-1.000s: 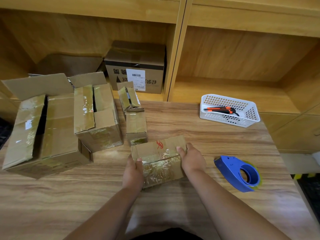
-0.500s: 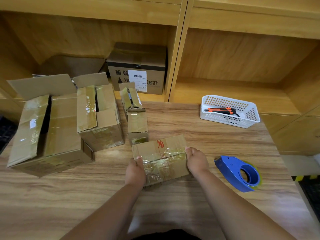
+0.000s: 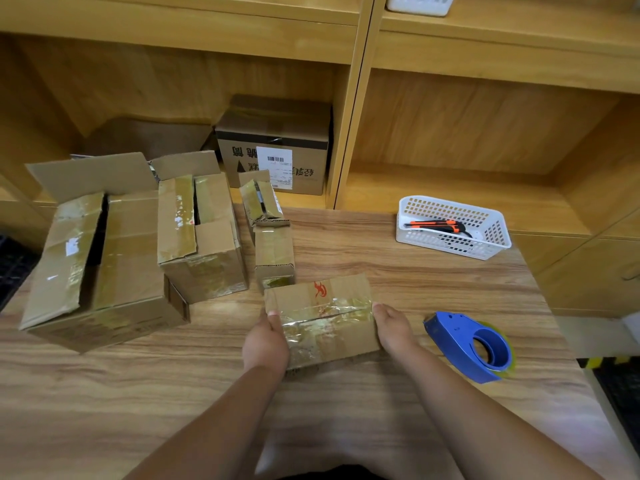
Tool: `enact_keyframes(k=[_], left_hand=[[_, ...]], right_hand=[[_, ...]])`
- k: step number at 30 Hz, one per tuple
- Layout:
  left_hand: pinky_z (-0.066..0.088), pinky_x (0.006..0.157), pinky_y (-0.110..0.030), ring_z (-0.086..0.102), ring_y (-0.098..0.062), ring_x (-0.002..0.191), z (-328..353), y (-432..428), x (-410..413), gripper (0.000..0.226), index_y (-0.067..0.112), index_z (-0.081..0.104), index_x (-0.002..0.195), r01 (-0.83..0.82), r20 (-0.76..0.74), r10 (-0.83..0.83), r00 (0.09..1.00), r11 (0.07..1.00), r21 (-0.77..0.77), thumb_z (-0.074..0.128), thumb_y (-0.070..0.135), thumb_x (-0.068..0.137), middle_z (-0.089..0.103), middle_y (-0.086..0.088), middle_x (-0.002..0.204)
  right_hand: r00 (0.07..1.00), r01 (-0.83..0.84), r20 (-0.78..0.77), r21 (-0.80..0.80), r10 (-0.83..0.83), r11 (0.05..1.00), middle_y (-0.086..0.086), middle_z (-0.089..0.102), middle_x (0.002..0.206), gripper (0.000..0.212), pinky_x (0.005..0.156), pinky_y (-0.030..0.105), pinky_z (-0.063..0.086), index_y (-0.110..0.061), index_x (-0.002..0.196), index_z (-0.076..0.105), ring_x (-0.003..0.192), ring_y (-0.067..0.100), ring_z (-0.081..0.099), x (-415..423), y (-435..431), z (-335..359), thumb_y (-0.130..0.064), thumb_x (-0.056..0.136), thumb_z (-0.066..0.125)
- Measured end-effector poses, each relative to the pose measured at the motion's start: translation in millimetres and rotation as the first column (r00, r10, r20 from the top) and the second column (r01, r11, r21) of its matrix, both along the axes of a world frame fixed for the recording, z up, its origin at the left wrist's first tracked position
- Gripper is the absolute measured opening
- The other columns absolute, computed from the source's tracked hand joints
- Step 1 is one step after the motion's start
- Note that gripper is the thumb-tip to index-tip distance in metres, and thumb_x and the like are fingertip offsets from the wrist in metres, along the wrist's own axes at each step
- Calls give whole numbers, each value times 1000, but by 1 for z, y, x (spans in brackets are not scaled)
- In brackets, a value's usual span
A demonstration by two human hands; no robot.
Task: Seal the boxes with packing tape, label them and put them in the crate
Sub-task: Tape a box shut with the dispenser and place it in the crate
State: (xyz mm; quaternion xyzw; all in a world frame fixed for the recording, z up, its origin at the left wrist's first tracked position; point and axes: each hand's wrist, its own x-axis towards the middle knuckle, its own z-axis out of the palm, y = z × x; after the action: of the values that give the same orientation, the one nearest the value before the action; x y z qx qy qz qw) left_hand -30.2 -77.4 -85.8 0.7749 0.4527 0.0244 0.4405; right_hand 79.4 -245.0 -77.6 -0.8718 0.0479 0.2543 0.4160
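Head view: small box (image 3: 322, 320) sits on the surface (image 3: 398, 271) at frame centre, flaps down, with old crinkled tape over a top seam that looks split. The left hand (image 3: 265, 344) grips its 9 o'clock end with the thumb on top, and the right hand (image 3: 393, 329) clamps the 3 o'clock end, so both hands are holding the box. Risks: fresh tape probably bonds badly over the wrinkled film, and the light box may skid or turn once one hand lets go for the tape. The blue tape dispenser (image 3: 471, 344) lies near at 3 o'clock, with nothing between it and the right hand. The narrow box (image 3: 273, 254) is just beside at 11 o'clock and could get bumped. Behind it is a tiny open box (image 3: 261, 202). The medium box (image 3: 204, 244) and large box (image 3: 104, 265) are at 10 o'clock, both untaped. The white basket (image 3: 450, 249) with a box cutter (image 3: 436, 226) is at 1 o'clock. A labelled box (image 3: 273, 147) is on the shelf at 12. I can't identify a crate.
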Motion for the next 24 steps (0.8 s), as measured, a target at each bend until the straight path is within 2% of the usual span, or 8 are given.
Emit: enact_keyframes(k=[2, 5, 8, 11, 13, 15, 19, 24], left_hand=[[39, 91, -34, 52, -35, 114, -2, 4, -2, 48, 9, 46, 136, 7, 11, -7, 1000, 997, -78, 22, 33, 103, 58, -20, 123], [39, 101, -36, 52, -32, 118, -7, 12, -13, 47, 11, 53, 131, 45, 69, -27, 997, 960, -276, 27, 36, 102, 58, -16, 125], [49, 82, -23, 63, -13, 100, -5, 3, -37, 27, 23, 55, 122, 188, 232, -105, 967, 908, -375, 45, 28, 98, 67, -1, 111], [52, 72, -18, 67, -12, 93, -12, -17, -54, 60, 17, 47, 127, 252, 354, -82, 932, 847, -468, 76, 18, 74, 69, -5, 108], [54, 84, -32, 66, -18, 101, -17, -27, -57, 79, 19, 43, 128, 221, 358, -42, 933, 852, -475, 82, 33, 61, 68, -6, 112], [52, 89, -29, 64, -18, 104, -12, -36, -60, 74, 19, 46, 125, 190, 340, -24, 940, 866, -462, 79, 42, 63, 68, -4, 112], [49, 71, -12, 65, -3, 90, -2, -58, -82, 42, 15, 47, 121, 35, 298, 118, 947, 885, -464, 68, 12, 85, 66, 1, 103], [47, 92, -36, 58, -20, 109, 5, -82, -123, 45, 34, 39, 125, -216, 172, 339, 925, 841, -496, 60, 39, 85, 62, 5, 111]], right_hand=[[987, 72, -150, 81, -59, 994, 10, 43, 145, 49, 108, 33, 28, -8, 138, 46, 135, 27, 37, -7, -4, -1, -38, 101, 33], [961, 160, -245, 131, -124, 978, 7, 40, 147, 52, 108, 37, 28, -13, 141, 43, 135, 26, 36, -16, -11, -3, -44, 99, 35], [968, 177, -205, 141, -146, 974, 7, 42, 146, 48, 105, 35, 30, -11, 139, 45, 134, 27, 37, -17, -13, 2, -38, 101, 37], [981, 160, -138, 160, -138, 974, 8, 45, 143, 44, 101, 29, 30, -7, 137, 47, 133, 26, 39, -20, -13, 4, -32, 102, 37], [991, 119, -74, 147, -109, 982, 10, 49, 140, 42, 97, 24, 30, -4, 134, 50, 130, 26, 42, -21, -15, 3, -28, 102, 37], [996, 84, -48, 135, -78, 987, 15, 52, 136, 40, 96, 25, 33, 3, 130, 51, 127, 28, 45, -22, -18, 7, -23, 102, 38], [993, -34, -110, 156, 52, 987, 8, 42, 145, 43, 104, 26, 28, -2, 138, 43, 134, 23, 36, -31, -20, 18, -26, 103, 36], [956, -253, -119, 127, 268, 959, 12, 46, 140, 41, 83, 19, 30, -6, 136, 44, 118, 20, 46, -58, -11, 28, -26, 101, 42]])
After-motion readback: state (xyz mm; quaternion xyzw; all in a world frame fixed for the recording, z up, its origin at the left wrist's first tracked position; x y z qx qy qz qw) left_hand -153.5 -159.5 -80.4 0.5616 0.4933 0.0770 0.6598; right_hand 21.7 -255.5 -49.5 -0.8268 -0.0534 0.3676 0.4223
